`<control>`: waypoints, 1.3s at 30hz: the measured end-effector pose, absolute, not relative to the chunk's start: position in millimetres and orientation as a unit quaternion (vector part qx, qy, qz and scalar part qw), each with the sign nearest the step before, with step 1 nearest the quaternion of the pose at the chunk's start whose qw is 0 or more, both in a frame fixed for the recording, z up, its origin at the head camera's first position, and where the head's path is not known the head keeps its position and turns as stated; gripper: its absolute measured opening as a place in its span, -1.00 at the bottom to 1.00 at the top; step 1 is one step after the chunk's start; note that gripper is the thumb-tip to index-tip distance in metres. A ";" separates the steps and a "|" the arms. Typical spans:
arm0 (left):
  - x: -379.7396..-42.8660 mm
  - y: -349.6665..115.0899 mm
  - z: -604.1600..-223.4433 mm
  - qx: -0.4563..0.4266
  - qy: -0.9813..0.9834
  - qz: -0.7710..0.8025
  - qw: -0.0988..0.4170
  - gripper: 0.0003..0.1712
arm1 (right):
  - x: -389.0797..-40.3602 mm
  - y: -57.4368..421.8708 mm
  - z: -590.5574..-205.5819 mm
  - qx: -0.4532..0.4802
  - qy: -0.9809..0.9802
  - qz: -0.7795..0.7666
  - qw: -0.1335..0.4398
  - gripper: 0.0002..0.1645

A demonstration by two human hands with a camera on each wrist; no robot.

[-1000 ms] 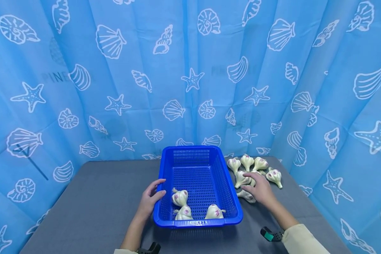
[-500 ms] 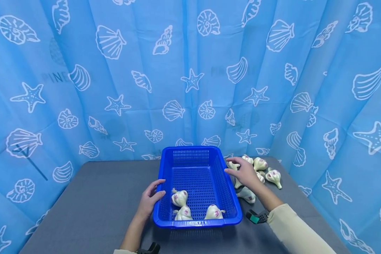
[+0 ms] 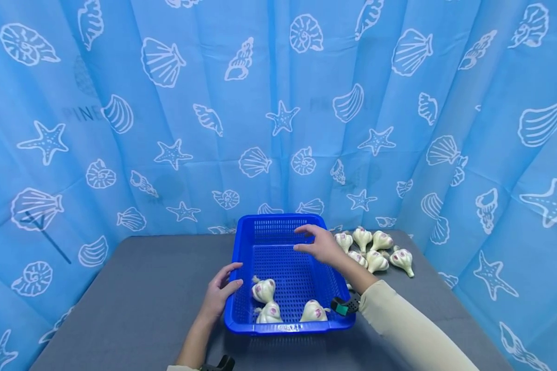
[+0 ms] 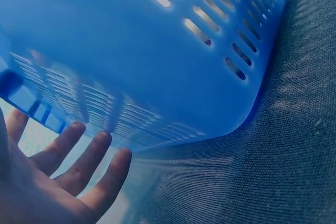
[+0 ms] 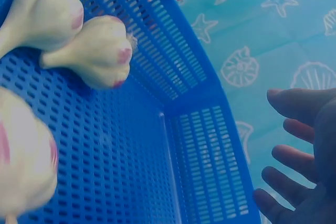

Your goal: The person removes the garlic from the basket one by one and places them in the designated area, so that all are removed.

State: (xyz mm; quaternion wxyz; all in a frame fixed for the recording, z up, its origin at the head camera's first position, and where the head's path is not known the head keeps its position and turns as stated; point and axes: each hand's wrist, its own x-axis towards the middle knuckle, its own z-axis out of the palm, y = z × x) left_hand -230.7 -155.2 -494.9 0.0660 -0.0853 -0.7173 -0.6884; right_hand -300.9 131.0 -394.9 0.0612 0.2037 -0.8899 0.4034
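A blue slotted plastic basket (image 3: 283, 325) stands at the middle of the table, with garlic bulbs (image 3: 263, 290) at its near end. My left hand (image 3: 217, 293) holds its left rim, thumb at the rim; in the left wrist view other fingers (image 4: 102, 182) lie by the outer wall. Over the basket's far right part hovers my right hand (image 3: 320, 245), its fingers apart and nothing between them. The right wrist view shows that bare hand (image 5: 304, 156) beside the basket wall, with pale, purple-marked bulbs (image 5: 94, 51) inside.
Several more garlic bulbs (image 3: 377, 262) lie in a loose group right of the basket, partly behind my right forearm. Grey cloth covers the table (image 3: 167, 288). A blue shell-print curtain (image 3: 278, 129) hangs close behind and at both sides.
My right hand has moved left from the garlic group, across the basket's right rim, and is now over its inside. The left hand and the basket stay put.
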 end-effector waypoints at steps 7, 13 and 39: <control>-229.4 -155.6 -495.2 -0.079 -0.723 -0.683 0.063 -0.51 | -305.4 112.1 -401.0 0.226 -0.887 0.402 -0.005 -0.46; -229.3 -156.7 -496.8 -0.073 -0.725 -0.683 0.058 -0.51 | -309.2 99.1 -408.1 0.267 -0.871 0.405 -0.077 -0.38; -232.8 -158.0 -496.3 -0.083 -0.725 -0.682 0.055 -0.52 | -305.5 54.4 -434.5 0.267 -0.857 0.325 -0.299 -0.32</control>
